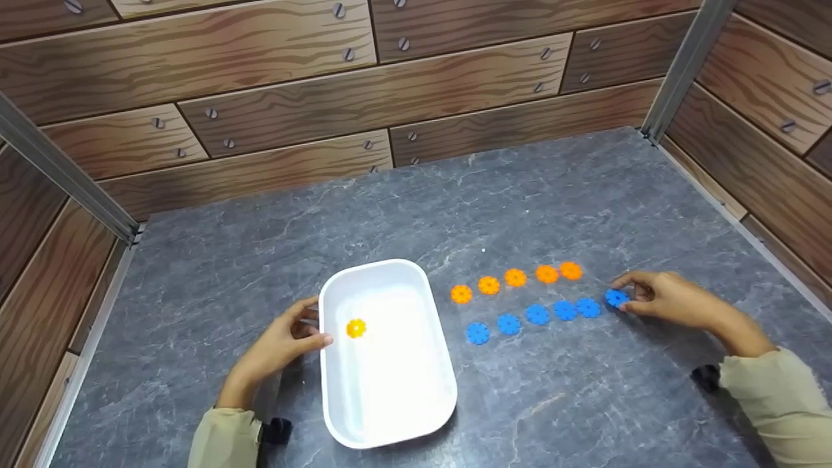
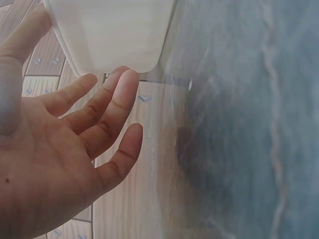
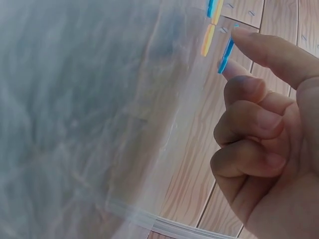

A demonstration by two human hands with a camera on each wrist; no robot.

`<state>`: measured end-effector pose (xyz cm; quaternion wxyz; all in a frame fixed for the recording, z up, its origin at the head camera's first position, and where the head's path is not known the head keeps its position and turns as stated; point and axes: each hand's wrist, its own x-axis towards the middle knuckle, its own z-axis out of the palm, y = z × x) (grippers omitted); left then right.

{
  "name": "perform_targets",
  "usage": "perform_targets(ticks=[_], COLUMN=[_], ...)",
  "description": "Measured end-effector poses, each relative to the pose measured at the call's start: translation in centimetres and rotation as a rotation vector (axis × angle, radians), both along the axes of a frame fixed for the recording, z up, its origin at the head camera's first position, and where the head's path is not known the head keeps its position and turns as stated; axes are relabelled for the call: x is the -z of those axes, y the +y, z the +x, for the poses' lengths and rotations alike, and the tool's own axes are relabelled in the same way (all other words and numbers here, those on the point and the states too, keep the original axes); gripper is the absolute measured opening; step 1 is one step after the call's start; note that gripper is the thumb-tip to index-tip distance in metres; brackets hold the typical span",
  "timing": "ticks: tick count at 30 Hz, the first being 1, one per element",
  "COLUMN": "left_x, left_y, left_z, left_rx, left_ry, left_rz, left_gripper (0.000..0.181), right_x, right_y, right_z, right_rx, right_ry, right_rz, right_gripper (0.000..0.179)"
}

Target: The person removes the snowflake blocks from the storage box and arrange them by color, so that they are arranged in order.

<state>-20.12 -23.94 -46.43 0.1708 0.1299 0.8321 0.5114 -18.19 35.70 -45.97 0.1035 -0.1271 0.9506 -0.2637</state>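
Observation:
A white plastic tub with rounded corners stands left of several flower-shaped discs. My left hand holds the tub's left side, thumb over the rim and fingers against the outer wall. Inside the tub lies one yellow-orange flower disc. On the right, my right hand pinches a blue flower disc between thumb and forefinger. The right wrist view shows this blue disc edge-on, tilted off the surface, with the other fingers curled in. It is at the right end of a row of blue discs.
Behind the blue row runs a row of orange flower discs. Everything rests on a grey marbled tabletop. Wood-patterned panels with metal corner posts enclose the back and both sides.

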Motion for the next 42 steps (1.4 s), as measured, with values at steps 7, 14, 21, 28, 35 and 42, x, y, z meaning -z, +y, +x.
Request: perform_targets(ticks=[7,14,21,28,35,42], left_x=[0.0,0.0,-0.2,-0.1,-0.2,-0.3], left_y=[0.0,-0.1,-0.2,-0.1,0.0,0.1], left_z=[0.0,0.1,0.1,0.0,-0.1,0.0], left_rx=[0.0,-0.001,0.002,0.008,0.005,-0.002], left_ry=[0.003,0.006,0.007,0.0,0.004,0.0], left_rz=[0.004,0.012,0.012,0.02,0.017,0.005], left_gripper=[0.072,0.071,0.073,0.072,0.072,0.073], right_x=[0.2,-0.1,-1.2,-2.3,-3.3,-3.7], right_y=[0.1,0.1,-0.5,-1.1,-2.8,-5.2], right_z=[0.0,-0.1,0.0,0.3,0.3,0.1], right_rx=[-0.007,0.003,0.009,0.024,-0.014,-0.076], right_ry=[0.008,0.02,0.02,0.044,0.104,0.149], right_rz=[-0.007,-0.015,-0.051,-0.078,-0.122,-0.189], right_gripper=[0.035,0.041,0.041,0.042,0.04,0.037])
